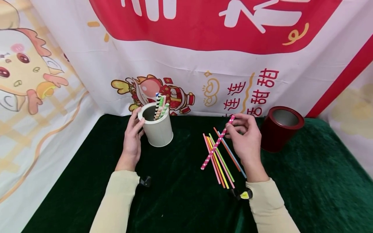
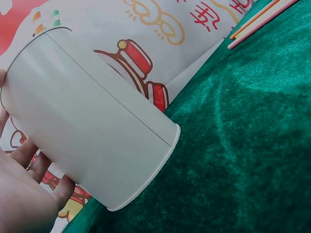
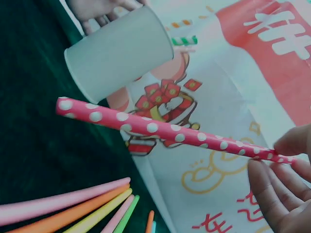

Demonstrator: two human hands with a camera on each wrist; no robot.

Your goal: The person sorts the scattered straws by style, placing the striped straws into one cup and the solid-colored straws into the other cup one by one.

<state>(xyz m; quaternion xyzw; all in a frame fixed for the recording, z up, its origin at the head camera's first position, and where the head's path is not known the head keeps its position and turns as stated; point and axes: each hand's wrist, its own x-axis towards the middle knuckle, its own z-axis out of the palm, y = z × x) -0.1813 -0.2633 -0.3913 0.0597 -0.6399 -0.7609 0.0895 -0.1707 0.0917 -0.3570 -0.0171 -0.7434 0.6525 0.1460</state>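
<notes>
The left hand (image 1: 132, 140) holds the side of a white can (image 1: 159, 134), with the thumb near the rim. The can stands on the worktop (image 1: 175, 200), which has a soft, dark green cloth on it. Some striped straws (image 1: 157, 105) poke out of its top and lean to one side.

The right hand (image 1: 247, 137) pinches a pink dotted straw (image 1: 214, 149) near its top end, with the thumb and fingers. This straw has white spots. It slants across, over the plain straws (image 1: 218, 162) that lie on the worktop. Those are pink, orange, yellow, green and blue, and most of them lie close together.

A dark red can (image 1: 275, 137) with an open top stands just beside the right hand. Behind it all hangs a white cloth (image 1: 180, 58) with red and yellow pictures.
</notes>
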